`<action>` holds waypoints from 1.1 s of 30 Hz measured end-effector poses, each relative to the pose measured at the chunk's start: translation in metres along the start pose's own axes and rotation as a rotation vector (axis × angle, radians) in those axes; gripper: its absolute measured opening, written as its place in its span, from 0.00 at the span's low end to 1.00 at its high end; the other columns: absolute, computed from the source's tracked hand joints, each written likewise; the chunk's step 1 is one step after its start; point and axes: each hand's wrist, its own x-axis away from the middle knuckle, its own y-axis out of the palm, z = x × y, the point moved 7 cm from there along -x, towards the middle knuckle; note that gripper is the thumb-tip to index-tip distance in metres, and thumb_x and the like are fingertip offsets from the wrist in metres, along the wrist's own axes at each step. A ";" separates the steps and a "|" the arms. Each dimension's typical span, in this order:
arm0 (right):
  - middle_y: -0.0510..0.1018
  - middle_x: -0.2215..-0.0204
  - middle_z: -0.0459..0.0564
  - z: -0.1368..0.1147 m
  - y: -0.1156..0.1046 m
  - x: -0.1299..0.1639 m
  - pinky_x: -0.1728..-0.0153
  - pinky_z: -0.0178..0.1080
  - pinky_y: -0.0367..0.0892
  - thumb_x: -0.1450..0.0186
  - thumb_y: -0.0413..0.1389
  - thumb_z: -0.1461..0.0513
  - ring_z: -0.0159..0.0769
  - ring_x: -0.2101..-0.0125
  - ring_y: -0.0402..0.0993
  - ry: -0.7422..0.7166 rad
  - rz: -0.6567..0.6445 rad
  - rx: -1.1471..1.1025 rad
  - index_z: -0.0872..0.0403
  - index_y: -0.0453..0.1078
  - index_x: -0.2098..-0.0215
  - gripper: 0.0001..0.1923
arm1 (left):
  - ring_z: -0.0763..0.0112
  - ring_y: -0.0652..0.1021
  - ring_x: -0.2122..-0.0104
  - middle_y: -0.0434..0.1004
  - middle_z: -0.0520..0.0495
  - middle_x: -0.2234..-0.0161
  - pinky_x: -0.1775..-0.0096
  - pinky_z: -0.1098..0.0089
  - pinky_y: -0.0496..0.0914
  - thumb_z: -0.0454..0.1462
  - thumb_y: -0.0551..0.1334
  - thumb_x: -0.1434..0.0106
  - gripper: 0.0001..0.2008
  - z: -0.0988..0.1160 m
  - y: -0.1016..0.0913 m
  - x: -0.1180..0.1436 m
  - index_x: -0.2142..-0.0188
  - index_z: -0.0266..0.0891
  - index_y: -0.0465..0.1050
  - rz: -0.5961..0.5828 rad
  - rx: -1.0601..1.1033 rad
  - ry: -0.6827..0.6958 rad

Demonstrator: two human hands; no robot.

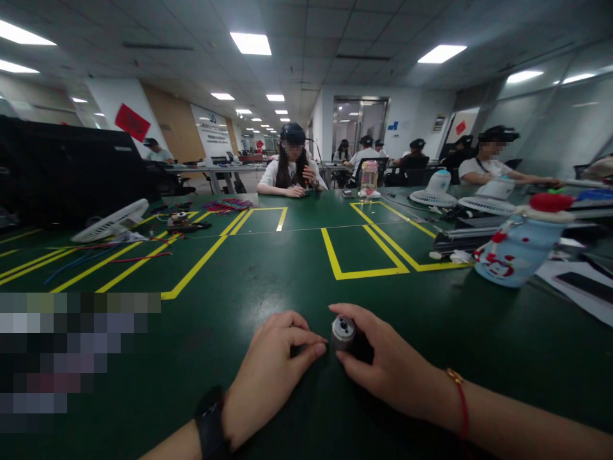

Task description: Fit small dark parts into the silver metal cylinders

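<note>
A small grey cylindrical motor (343, 331) stands upright on the green table (268, 268) close to me. My right hand (383, 364) wraps around it from the right, thumb and fingers on its sides. A red string circles that wrist. My left hand (278, 364), with a black watch on the wrist, rests on the table just left of the motor; its fingers are curled and its thumb tip points at the motor, holding nothing that I can see.
Yellow tape lines mark boxes on the table. A white fan grille (112, 220) and coloured wires (119, 252) lie at the left. A pale blue bottle with a red cap (520, 246) and white fan parts (438, 191) are at the right. Other people sit across the table.
</note>
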 end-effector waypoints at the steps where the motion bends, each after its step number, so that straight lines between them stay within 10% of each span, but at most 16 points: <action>1: 0.68 0.49 0.47 0.000 0.000 0.000 0.46 0.41 0.61 0.41 0.55 0.62 0.33 0.50 0.65 0.005 -0.014 -0.003 0.46 0.56 0.43 0.28 | 0.62 0.73 0.60 0.74 0.49 0.63 0.57 0.63 0.66 0.42 0.61 0.38 0.08 0.000 -0.001 0.000 0.63 0.50 0.80 0.001 0.017 -0.005; 6: 0.68 0.49 0.48 0.023 -0.036 0.004 0.49 0.42 0.63 0.37 0.51 0.56 0.35 0.51 0.67 0.135 0.065 0.074 0.47 0.56 0.44 0.23 | 0.63 0.74 0.59 0.75 0.48 0.58 0.56 0.64 0.67 0.44 0.57 0.36 0.14 -0.012 -0.020 0.007 0.53 0.48 0.75 0.008 0.204 -0.079; 14: 0.70 0.52 0.59 0.132 -0.138 0.036 0.55 0.49 0.65 0.38 0.50 0.49 0.46 0.55 0.69 0.415 0.317 0.530 0.58 0.56 0.44 0.30 | 0.63 0.75 0.60 0.77 0.50 0.59 0.59 0.65 0.68 0.46 0.54 0.35 0.14 -0.031 -0.035 0.017 0.55 0.46 0.73 0.035 0.321 -0.188; 18: 0.63 0.45 0.62 0.082 -0.129 0.030 0.50 0.57 0.55 0.41 0.53 0.48 0.56 0.46 0.58 0.208 0.400 0.847 0.57 0.57 0.41 0.35 | 0.63 0.76 0.61 0.77 0.50 0.60 0.59 0.65 0.68 0.46 0.55 0.35 0.14 -0.029 -0.031 0.015 0.57 0.46 0.74 0.041 0.343 -0.180; 23: 0.70 0.52 0.48 -0.008 -0.021 -0.002 0.54 0.46 0.57 0.35 0.50 0.56 0.40 0.53 0.62 -0.161 -0.094 0.528 0.43 0.66 0.48 0.17 | 0.63 0.76 0.59 0.77 0.50 0.59 0.57 0.65 0.68 0.45 0.55 0.35 0.13 -0.030 -0.031 0.016 0.57 0.46 0.75 0.051 0.327 -0.157; 26: 0.73 0.59 0.46 -0.028 0.012 -0.016 0.58 0.42 0.57 0.35 0.50 0.57 0.36 0.58 0.64 -0.181 -0.142 0.417 0.45 0.72 0.58 0.10 | 0.62 0.75 0.58 0.78 0.50 0.59 0.55 0.65 0.67 0.44 0.55 0.35 0.13 -0.031 -0.032 0.016 0.58 0.46 0.75 0.062 0.313 -0.145; 29: 0.74 0.63 0.47 -0.022 -0.002 -0.022 0.60 0.40 0.57 0.35 0.49 0.59 0.34 0.61 0.65 -0.142 -0.077 0.381 0.49 0.72 0.63 0.09 | 0.63 0.75 0.57 0.77 0.51 0.58 0.55 0.65 0.67 0.44 0.55 0.35 0.12 -0.032 -0.032 0.015 0.58 0.46 0.75 0.055 0.327 -0.156; 33: 0.74 0.62 0.51 0.019 -0.089 -0.013 0.58 0.43 0.60 0.35 0.48 0.56 0.38 0.60 0.68 -0.005 0.193 0.609 0.53 0.70 0.62 0.12 | 0.64 0.75 0.59 0.77 0.52 0.60 0.57 0.65 0.67 0.44 0.55 0.35 0.11 -0.033 -0.031 0.014 0.59 0.46 0.75 0.050 0.361 -0.182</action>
